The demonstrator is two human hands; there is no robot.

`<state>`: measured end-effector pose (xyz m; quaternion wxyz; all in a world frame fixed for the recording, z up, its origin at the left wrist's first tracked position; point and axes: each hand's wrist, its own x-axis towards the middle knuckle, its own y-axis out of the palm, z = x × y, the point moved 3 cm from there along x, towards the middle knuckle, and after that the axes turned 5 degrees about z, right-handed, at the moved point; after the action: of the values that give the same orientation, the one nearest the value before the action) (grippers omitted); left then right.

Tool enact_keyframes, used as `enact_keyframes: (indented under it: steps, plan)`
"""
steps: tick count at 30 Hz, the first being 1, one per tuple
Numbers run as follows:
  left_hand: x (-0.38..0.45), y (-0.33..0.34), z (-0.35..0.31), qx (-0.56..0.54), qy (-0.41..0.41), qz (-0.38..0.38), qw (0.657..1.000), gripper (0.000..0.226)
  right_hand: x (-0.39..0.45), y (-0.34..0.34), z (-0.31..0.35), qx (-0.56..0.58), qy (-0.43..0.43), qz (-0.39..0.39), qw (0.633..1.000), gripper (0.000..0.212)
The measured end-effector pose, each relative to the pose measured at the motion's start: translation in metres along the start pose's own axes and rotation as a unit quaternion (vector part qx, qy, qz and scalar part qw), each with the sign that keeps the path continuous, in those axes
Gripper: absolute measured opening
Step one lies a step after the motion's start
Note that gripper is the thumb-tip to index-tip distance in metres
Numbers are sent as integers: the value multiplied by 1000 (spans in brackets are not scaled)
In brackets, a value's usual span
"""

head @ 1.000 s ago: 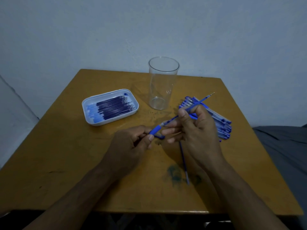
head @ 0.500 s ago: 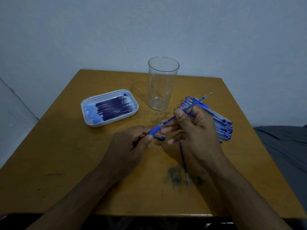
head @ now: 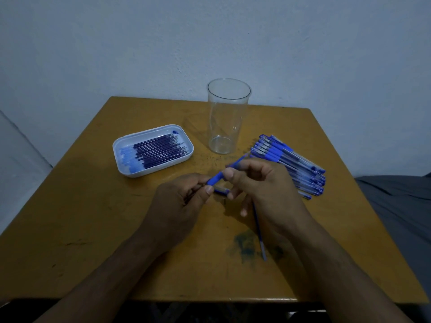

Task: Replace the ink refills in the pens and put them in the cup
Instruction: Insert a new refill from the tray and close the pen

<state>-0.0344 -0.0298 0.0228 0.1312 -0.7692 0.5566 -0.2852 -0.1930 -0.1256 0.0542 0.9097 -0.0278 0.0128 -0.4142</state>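
Over the middle of the tabletop (head: 93,206), one blue pen (head: 218,177) sits between both hands: left hand (head: 179,201) pinches its lower end, right hand (head: 261,183) has its grip curled round the upper part. One loose refill (head: 258,231) lies under the right wrist. Behind stands one clear cup (head: 227,117), one white tray (head: 130,169) of refills on its left, and a pen pile (head: 296,169) too overlapped to count.

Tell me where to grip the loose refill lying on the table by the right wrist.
Pinch the loose refill from above at its bare near half, beside the ink stain. It lies flat and thin, running toward the person, and its far end is hidden under the right hand.
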Motion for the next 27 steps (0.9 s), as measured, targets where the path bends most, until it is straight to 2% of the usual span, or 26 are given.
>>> enact_keyframes:
  steps: [2,3,6,9,11,14,16,18,21,23,27]
  plan:
    - [0,-1,0,-21,-10,-5,1000,19,1,-2,1,-59,-4,-10,998,17]
    - [1,-2,1,-32,-17,-7,999,21,2,-4,0,-127,-15,-21,992,13]
    - [2,-3,3,-55,-34,-13,998,25,3,-2,-3,-326,-49,5,944,6]
    - [3,-3,6,-59,-42,-17,997,17,2,7,-6,-460,-54,75,883,18]
    - [3,-2,6,-58,-44,-17,997,18,2,11,-7,-509,-43,97,854,25]
    - [3,-2,6,-59,-45,-14,997,15,2,14,-5,-530,-35,113,839,21]
    - [2,-2,5,-55,-42,-12,998,9,3,14,-4,-512,-30,116,851,16]
    - [2,-2,4,-53,-39,-11,998,15,3,8,-3,-437,-32,67,896,10]
    - [2,-1,4,-50,-36,-10,998,17,5,-3,0,-202,-34,-29,978,7]
    - [2,0,5,-41,-33,-8,999,18,7,-10,3,-94,-35,-60,993,6]
    - [2,1,7,-32,-33,0,999,20,8,-12,4,-44,-42,-43,997,7]
